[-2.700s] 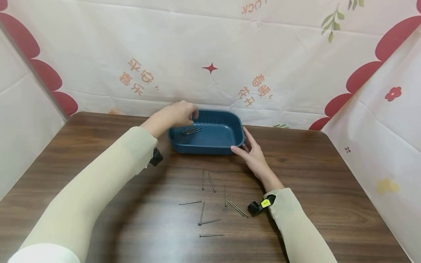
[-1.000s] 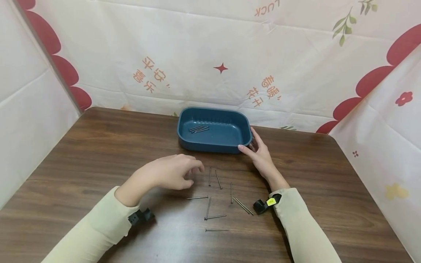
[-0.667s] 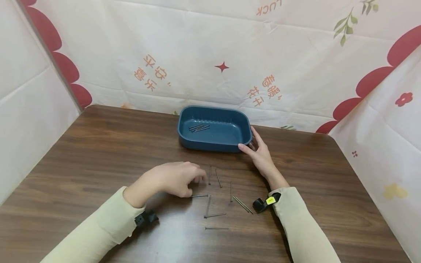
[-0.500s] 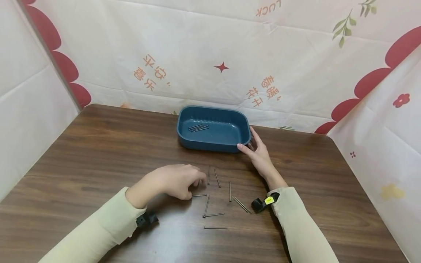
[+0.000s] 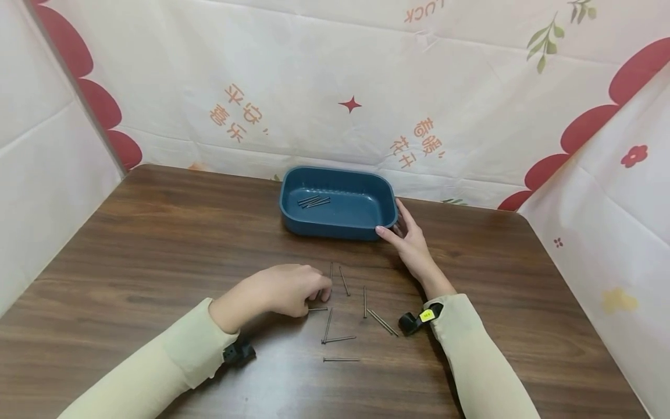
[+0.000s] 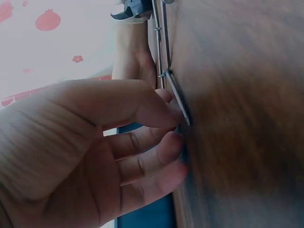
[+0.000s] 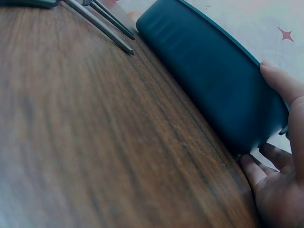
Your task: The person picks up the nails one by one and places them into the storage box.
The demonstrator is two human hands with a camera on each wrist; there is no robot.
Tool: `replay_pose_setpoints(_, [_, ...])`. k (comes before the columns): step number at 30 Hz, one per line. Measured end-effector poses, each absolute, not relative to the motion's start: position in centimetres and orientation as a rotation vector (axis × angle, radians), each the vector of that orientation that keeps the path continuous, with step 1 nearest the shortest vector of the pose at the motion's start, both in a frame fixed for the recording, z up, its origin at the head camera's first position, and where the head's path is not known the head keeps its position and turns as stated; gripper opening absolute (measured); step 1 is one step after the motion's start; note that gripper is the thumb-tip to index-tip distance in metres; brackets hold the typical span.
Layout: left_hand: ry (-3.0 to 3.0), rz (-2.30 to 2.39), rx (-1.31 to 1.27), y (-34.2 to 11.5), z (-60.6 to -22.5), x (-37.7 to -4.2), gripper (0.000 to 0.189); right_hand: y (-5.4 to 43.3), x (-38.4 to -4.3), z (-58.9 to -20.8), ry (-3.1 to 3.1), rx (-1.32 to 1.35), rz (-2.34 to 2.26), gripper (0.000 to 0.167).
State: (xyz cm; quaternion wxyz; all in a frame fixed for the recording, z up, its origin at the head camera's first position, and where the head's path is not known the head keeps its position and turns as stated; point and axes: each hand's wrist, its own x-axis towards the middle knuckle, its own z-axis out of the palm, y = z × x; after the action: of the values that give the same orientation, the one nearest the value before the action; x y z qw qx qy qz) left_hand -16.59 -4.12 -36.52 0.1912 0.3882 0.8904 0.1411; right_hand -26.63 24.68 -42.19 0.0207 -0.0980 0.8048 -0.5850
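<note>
My left hand [image 5: 282, 289] is low over the tabletop, its thumb and index finger apart and loosely bent. Their tips are at a steel nail [image 6: 179, 99] that lies on the wood; the thumb partly hides it in the head view. A second nail [image 5: 331, 272] lies just past the fingertips, its near end covered by them. My right hand [image 5: 413, 247] grips the right front corner of a dark blue plastic tray [image 5: 335, 228], thumb at the rim [image 7: 261, 63] and fingers by the end wall. Several nails [image 5: 314, 201] lie inside the tray, on its left side.
More loose nails lie on the wooden table [image 5: 173, 250], among them a pair [image 5: 382, 322] by the right wrist and one [image 5: 341, 359] nearest the front. A printed white cloth [image 5: 314, 70] hangs behind the tray and at both sides.
My left hand has come from over the tray down to the loose nails, then edged slightly right as its fingers bent more. My right hand keeps its hold on the tray.
</note>
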Motion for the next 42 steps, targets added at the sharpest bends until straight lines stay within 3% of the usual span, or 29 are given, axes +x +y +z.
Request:
replay_pose_setpoints(8, [2.518,0.38,1.108,-4.0,-36.7,-16.6,0.023,24.7,-26.7,-42.2,2.496,-0.3,-1.811,0.085])
replay_pose_setpoints(20, [2.586,0.258,1.118,-3.4,-36.9,-15.7,0.03,24.7,-26.8,-42.3,2.494,-0.303,-1.814,0.086])
replay_pose_setpoints(42, [2.609,0.282,1.118,-2.9,-37.3,-15.7,0.024,24.7,-26.9,-42.4,2.498,-0.308,-1.819,0.086])
